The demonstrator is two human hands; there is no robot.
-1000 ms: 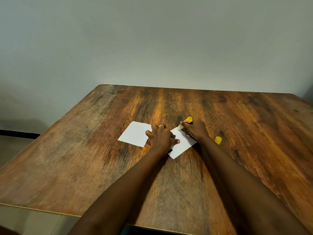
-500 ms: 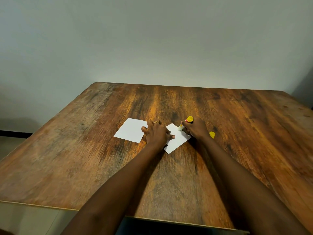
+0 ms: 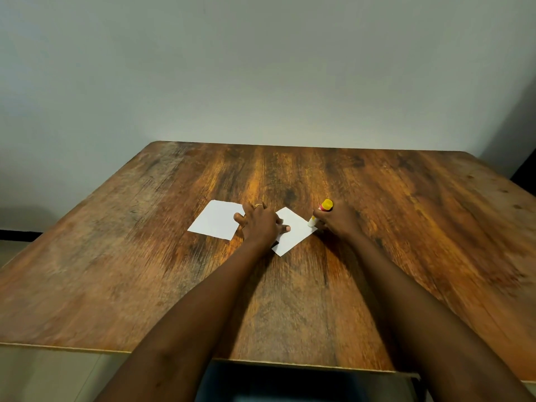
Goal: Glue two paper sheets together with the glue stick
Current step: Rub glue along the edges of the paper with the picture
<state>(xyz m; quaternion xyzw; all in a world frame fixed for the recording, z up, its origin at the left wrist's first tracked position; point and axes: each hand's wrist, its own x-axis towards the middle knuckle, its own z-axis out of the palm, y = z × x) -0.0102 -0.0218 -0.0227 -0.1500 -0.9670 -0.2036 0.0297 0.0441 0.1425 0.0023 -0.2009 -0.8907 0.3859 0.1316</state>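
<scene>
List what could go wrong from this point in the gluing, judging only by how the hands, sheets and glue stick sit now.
1. The glue stick in the right hand works at the very corner of the right sheet, so glue may smear onto the wooden table.
2. The left hand pins only that sheet's left part; a stroke could buckle or swing the free corner.
3. The left sheet lies apart, unheld, so it may be misaligned when joined.

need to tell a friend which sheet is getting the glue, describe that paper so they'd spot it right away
On the wooden table, near its middle, two white sheets lie side by side. The one being glued is the right sheet, turned like a diamond, pinned by the left hand, with the glue stick in the right hand touching its right corner. The left sheet lies bare, only its right edge under the fingers.
</scene>
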